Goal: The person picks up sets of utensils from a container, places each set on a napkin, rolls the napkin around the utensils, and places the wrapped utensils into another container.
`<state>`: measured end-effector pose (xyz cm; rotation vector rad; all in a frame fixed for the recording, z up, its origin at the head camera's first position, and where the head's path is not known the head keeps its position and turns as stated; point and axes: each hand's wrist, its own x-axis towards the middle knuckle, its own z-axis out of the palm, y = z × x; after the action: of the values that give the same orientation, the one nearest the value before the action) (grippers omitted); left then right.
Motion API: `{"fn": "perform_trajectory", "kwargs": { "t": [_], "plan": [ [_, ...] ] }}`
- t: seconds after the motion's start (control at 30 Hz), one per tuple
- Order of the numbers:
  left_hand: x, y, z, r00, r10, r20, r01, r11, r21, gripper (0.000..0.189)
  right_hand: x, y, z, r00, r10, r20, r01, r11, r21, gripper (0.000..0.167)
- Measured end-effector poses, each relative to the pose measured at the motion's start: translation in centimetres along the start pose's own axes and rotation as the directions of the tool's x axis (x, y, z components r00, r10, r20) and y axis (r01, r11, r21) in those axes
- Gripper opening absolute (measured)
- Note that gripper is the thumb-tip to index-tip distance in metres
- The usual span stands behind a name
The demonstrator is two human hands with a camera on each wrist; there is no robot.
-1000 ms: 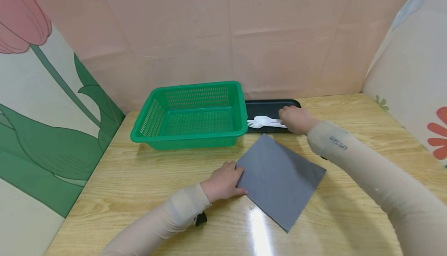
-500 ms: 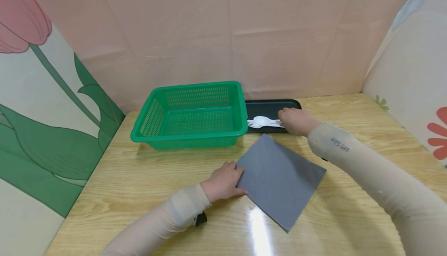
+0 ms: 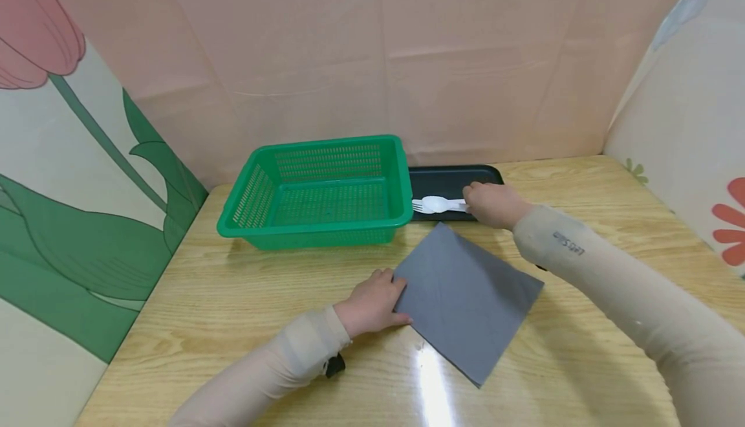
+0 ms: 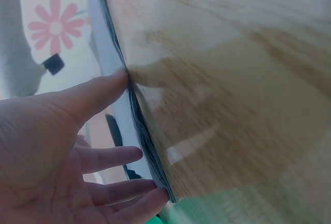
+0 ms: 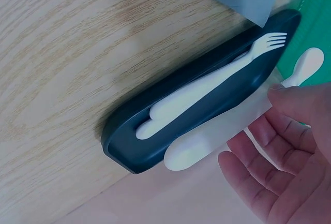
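Observation:
My right hand (image 3: 493, 204) pinches a white plastic spoon (image 5: 207, 136) between thumb and fingers. The spoon is over the shallow black tray (image 5: 124, 154), its bowl pointing toward the green basket. Inside the tray lies a white fork (image 5: 227, 71), with a second white handle (image 5: 147, 129) showing from under it. My left hand (image 3: 374, 302) rests at the left corner of a grey square of napkin-like material (image 3: 465, 304) on the table. In the left wrist view the thumb and fairly straight fingertips (image 4: 135, 154) touch the square's edge, where several thin layers show.
A green perforated basket (image 3: 326, 234) stands at the back, left of the tray, whose left end it hides in the head view. The wooden table (image 3: 291, 265) meets a pink wall covering (image 3: 302, 58) behind them. Flower-patterned walls flank the table.
The spoon has come slightly nearer and levelled out in my right hand, so its bowl covers the second white piece in the head view. My left hand and the grey square stay still.

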<state>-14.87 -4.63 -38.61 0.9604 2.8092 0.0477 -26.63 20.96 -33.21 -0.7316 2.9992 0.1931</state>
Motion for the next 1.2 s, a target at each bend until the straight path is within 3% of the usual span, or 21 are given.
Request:
{"fn": "perform_trajectory", "kwargs": {
  "t": [0.77,1.2],
  "plan": [
    [-0.11,0.02,-0.09,1.0,0.004,0.004,-0.004,1.0,-0.003,0.065,-0.53,-0.53,0.16,0.999,0.004,0.05,-0.005,1.0,0.024,0.012],
    [0.0,0.07,-0.03,1.0,-0.005,0.003,0.005,1.0,0.005,0.066,-0.48,-0.6,0.72,0.999,-0.002,0.04,0.002,1.0,0.009,0.013]
  ]
}}
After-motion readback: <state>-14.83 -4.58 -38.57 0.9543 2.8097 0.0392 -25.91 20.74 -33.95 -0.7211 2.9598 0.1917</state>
